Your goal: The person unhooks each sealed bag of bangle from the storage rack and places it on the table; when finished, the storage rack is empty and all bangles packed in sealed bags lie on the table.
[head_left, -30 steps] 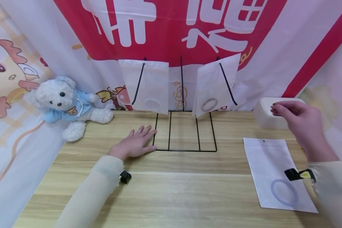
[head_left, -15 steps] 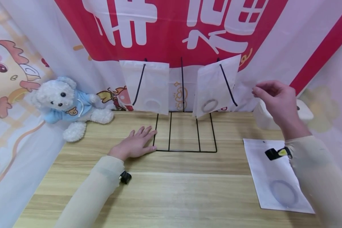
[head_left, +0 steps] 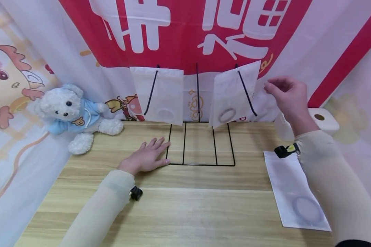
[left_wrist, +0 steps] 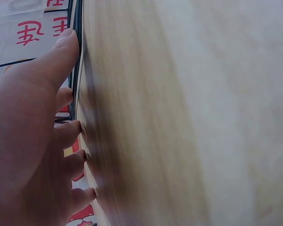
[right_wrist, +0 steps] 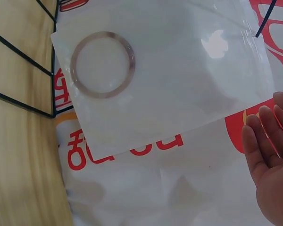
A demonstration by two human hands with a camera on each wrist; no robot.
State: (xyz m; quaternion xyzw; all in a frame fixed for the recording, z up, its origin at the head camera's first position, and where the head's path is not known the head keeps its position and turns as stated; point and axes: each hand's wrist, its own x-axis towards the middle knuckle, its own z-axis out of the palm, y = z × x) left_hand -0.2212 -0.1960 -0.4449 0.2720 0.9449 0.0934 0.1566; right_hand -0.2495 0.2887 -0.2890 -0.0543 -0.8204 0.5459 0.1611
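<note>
Checking the wire rack (head_left: pixel 198 99)

Seeing left hand (head_left: pixel 146 157) spread out, touching the rack's left side. Also spotting right hand (head_left: pixel 288 93) well apart, loosely curled, just beside the right hanging bag (head_left: pixel 232 92). Noting left hanging bag (head_left: pixel 170 92), plus loose bag (head_left: pixel 289 188) flat on table (head_left: pixel 201 212).

A pale wood-grain tabletop (head_left: pixel 198 212) meets a white fabric backdrop (head_left: pixel 296 51), its far side bearing a red panel (head_left: pixel 185 44) with white characters (head_left: pixel 152 34). A cartoon creature (head_left: pixel 9 87) decorates the left; a red stripe (head_left: pixel 352 60) slants at right.
</note>
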